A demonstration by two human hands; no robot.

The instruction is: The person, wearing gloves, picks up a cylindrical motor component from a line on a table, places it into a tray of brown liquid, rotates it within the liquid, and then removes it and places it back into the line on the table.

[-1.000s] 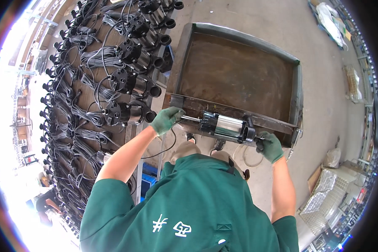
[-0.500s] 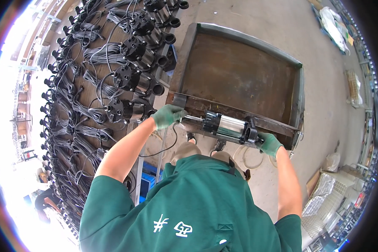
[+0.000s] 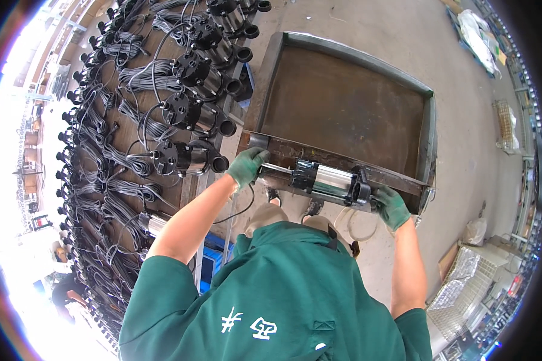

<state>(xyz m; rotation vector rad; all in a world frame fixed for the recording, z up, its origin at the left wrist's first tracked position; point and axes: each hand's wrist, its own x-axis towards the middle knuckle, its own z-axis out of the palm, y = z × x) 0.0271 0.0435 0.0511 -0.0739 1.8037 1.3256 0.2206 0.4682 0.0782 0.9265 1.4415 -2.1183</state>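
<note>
A silver-and-black cylindrical pump (image 3: 333,182) lies across the near edge of a metal tray, its black ribbed head toward the left. My left hand (image 3: 247,166), in a green glove, is closed around the end of a tool with a thin metal shaft (image 3: 278,169). That shaft reaches to the pump's black head; the tool's grip is hidden by my fingers. A dark cable (image 3: 244,207) hangs below this hand. At the pump's right end, my gloved right hand (image 3: 392,208) has its fingers bent at the black end piece (image 3: 361,189).
Rows of similar pumps (image 3: 191,113) with bundled grey cables (image 3: 146,78) crowd a brown-topped table on my left. The rust-brown tray (image 3: 343,105) has raised metal sides. Blue bins (image 3: 214,259) sit lower left. Wire baskets (image 3: 467,289) stand at right.
My left hand has turned a little around the tool's end and shifted slightly up and right. My right hand has moved slightly right at the pump's end. The pump stays in place.
</note>
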